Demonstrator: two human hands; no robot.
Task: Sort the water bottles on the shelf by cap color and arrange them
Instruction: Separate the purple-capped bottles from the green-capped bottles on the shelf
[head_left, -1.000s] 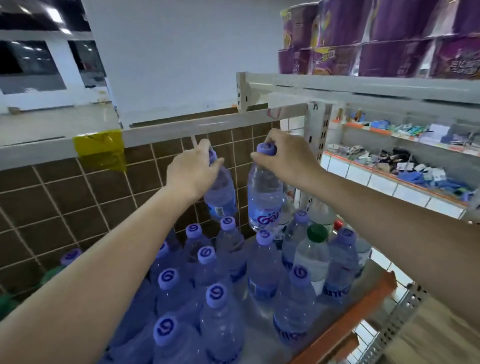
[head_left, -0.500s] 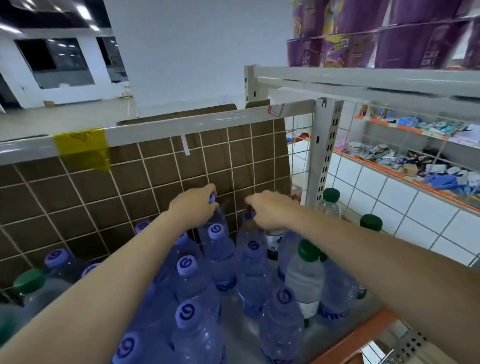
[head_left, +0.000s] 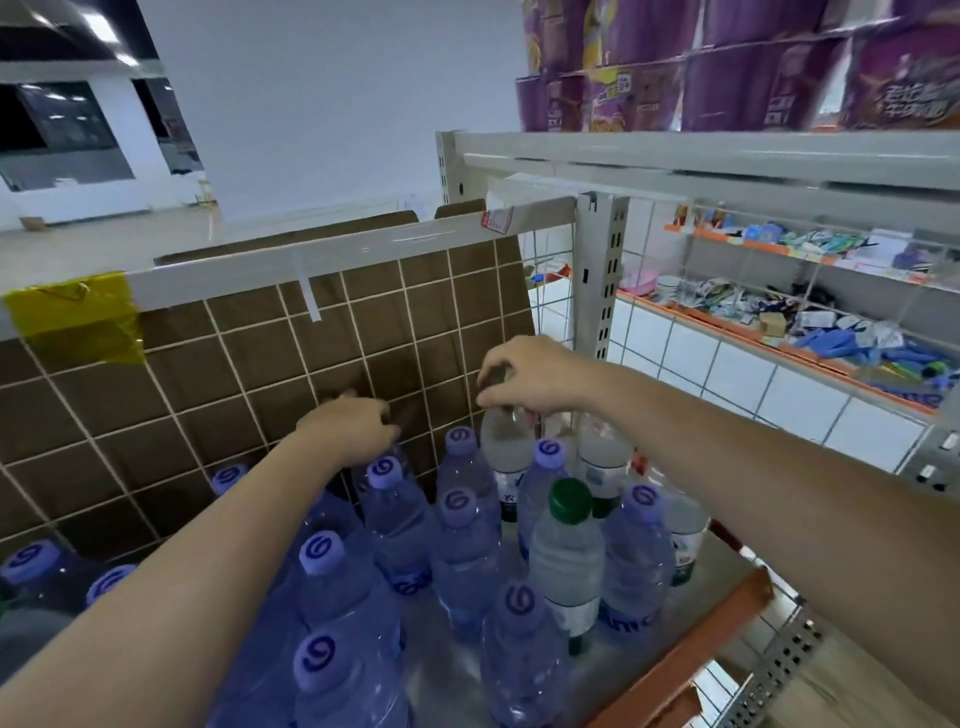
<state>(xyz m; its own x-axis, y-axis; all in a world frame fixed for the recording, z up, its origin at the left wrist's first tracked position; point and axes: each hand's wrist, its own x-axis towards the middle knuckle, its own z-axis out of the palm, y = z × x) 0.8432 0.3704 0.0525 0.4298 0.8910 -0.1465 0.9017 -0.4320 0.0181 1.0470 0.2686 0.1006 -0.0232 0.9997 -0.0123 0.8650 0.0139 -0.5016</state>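
Observation:
Several blue-tinted bottles with purple caps (head_left: 320, 552) stand packed on the left and middle of the shelf (head_left: 675, 660). A clear bottle with a green cap (head_left: 570, 500) stands among them at the right. My left hand (head_left: 356, 422) curls over the top of a purple-capped bottle in the back row, against the mesh; that bottle is mostly hidden. My right hand (head_left: 524, 379) grips the top of a clear white-labelled bottle (head_left: 506, 447) at the back right, covering its cap. Another clear bottle (head_left: 602, 457) stands just right of it.
A wire mesh backed by brown cardboard (head_left: 260, 364) closes the shelf's rear. An upright metal post (head_left: 597, 280) stands at the back right corner. Purple packages (head_left: 727, 62) fill the shelf above. A neighbouring shelf (head_left: 831, 332) at the right holds small goods.
Both hands came down from holding two purple-capped bottles in the air to the back row. My right hand left its purple-capped bottle and now grips the clear bottle.

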